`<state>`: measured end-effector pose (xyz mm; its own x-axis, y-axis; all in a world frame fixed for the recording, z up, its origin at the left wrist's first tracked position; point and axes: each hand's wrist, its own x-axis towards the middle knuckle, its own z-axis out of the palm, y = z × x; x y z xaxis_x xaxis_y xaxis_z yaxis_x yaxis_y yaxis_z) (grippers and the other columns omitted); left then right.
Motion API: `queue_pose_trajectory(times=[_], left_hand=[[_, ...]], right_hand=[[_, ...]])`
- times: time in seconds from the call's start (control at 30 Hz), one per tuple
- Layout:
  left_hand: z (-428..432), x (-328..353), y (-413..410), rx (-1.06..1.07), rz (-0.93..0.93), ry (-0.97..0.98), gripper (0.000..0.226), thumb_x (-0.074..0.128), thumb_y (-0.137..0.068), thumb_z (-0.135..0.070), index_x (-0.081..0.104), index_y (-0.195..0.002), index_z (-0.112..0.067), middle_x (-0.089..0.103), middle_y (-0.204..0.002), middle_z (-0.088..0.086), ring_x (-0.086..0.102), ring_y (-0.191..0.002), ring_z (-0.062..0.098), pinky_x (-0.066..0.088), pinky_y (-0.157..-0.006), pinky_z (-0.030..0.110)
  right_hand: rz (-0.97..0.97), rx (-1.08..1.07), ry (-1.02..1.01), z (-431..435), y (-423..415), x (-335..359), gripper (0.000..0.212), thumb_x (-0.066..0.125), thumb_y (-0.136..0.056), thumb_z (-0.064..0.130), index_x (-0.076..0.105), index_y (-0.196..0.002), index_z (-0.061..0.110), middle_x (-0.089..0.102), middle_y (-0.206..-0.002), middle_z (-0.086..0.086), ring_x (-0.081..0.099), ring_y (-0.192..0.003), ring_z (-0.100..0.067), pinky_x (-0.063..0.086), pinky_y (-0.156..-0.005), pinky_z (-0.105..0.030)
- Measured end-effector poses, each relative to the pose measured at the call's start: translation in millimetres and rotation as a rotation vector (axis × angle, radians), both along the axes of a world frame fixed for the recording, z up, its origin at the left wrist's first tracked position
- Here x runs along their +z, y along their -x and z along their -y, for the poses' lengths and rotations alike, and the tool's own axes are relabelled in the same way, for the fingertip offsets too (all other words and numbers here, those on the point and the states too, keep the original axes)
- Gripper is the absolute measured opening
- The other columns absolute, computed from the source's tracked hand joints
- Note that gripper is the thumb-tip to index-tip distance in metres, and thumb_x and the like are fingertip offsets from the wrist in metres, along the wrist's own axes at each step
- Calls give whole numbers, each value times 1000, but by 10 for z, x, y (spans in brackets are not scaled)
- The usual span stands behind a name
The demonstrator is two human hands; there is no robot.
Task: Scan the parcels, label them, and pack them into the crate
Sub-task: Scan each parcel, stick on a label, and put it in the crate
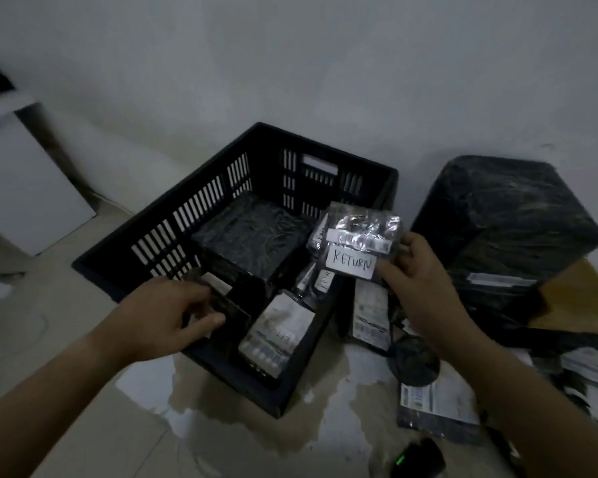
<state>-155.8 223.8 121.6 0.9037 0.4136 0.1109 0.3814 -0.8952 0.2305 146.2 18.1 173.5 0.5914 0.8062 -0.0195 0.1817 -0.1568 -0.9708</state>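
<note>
A black slotted crate [173,229] stands on the floor at centre. Inside it lie a large black-wrapped parcel [252,236] and several small parcels, one with a shipping label [277,329]. My left hand [166,315] reaches into the crate's near-left corner and grips a dark flat parcel [221,298] there. My right hand [418,270] holds a shiny silver parcel [356,232] above the crate's right rim; a white label [353,265] with handwritten letters is stuck on its front.
A big black-wrapped parcel [508,229] sits right of the crate on brown cardboard [577,294]. Loose labelled parcels [435,405] lie on the floor at the right. A dark scanner with a green light [418,458] lies near the bottom edge. A white board [25,181] leans at the left.
</note>
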Motion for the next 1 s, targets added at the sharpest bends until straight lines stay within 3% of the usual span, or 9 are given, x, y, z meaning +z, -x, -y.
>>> queue_pose_trajectory(times=[0.07,0.17,0.27,0.37,0.43,0.63,0.87,1.0], left_hand=[[-18,-60,56,-38,-59,-39,52,37,-99,-67,41,-64,-29,39,-53,-4,40,-46,13,29,-49,23],[-62,-63,30,-45,-100,-42,56,30,-101,-66,39,-63,-25,37,-53,0,37,-46,16,33,-49,32],[-83,-56,13,-60,-116,-48,55,32,-100,-65,37,-62,-25,35,-51,-3,36,-45,14,28,-49,29],[-90,-74,26,-67,-120,-55,49,41,-96,-60,35,-61,-27,33,-50,-5,35,-44,13,19,-50,22],[-100,-76,20,-56,-119,-51,45,43,-93,-59,36,-62,-28,33,-51,-5,34,-45,12,20,-51,23],[-104,-106,16,-41,-111,-56,45,43,-91,-56,38,-61,-23,36,-50,-2,32,-42,15,22,-55,23],[-133,-143,46,-37,-65,-56,44,45,-91,-56,38,-62,-22,36,-51,0,29,-43,16,34,-62,30],[-139,-125,44,-43,-57,-56,42,47,-90,-54,37,-62,-24,36,-52,-3,27,-43,15,33,-60,29]], right_hand=[[214,101,51,-266,-33,53,34,61,-95,12,50,-122,29,66,-108,16,64,-94,6,52,-75,-11],[541,311,231,-674,-103,37,34,60,-95,13,52,-122,32,64,-107,16,63,-91,-2,51,-74,-21],[797,530,450,-1098,-129,-108,31,59,-92,8,58,-115,29,63,-115,3,62,-99,-19,54,-81,-39],[972,728,611,-1456,-34,-313,35,53,-89,-2,59,-109,26,61,-112,0,57,-96,-21,49,-75,-36],[988,835,721,-1629,65,-445,41,47,-88,-9,60,-112,23,59,-110,1,53,-94,-21,42,-72,-32],[812,989,866,-1866,225,-800,40,45,-89,-13,65,-113,11,61,-120,-10,60,-103,-28,46,-75,-34],[788,992,874,-1922,319,-1052,58,48,-91,-8,53,-139,24,50,-144,-7,52,-124,-26,46,-96,-31],[778,960,845,-1912,325,-973,63,47,-88,-9,52,-140,25,51,-143,-8,55,-122,-25,49,-97,-33]])
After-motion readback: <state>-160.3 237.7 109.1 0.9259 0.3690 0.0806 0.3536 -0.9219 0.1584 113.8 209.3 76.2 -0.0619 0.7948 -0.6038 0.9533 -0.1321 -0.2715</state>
